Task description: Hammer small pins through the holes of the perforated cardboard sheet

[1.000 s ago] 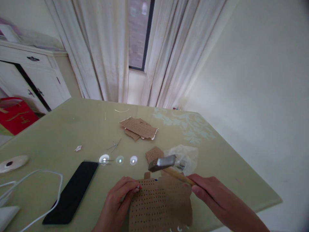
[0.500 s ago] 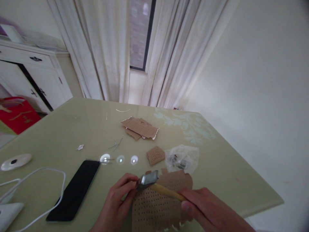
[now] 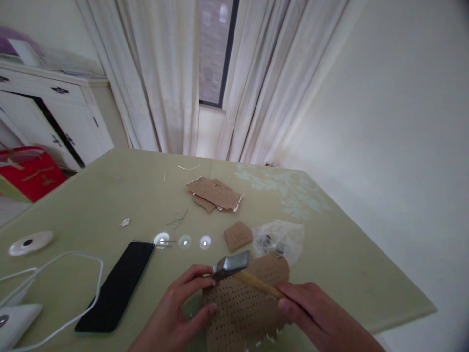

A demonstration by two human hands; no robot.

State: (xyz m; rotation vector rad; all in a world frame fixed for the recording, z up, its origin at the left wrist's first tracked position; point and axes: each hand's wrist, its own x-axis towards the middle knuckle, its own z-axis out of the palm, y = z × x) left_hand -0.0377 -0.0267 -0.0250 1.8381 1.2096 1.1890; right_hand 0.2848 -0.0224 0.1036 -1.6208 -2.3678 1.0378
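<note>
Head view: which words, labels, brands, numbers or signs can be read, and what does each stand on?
No text here can be read.
On the red bag: gold marks, too blurred to read.
On the phone: dark screen, nothing shown.
On the cardboard: rows of holes only, no print.
On the hammer in the right hand: no marking visible.

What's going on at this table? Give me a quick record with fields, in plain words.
Surface: pale green table
Left hand: grips the left edge of the perforated cardboard
Right hand: holds the hammer by its wooden handle, head at the cardboard's far left corner
Nearby: black phone, white cable, plastic bag, cardboard scraps
</note>
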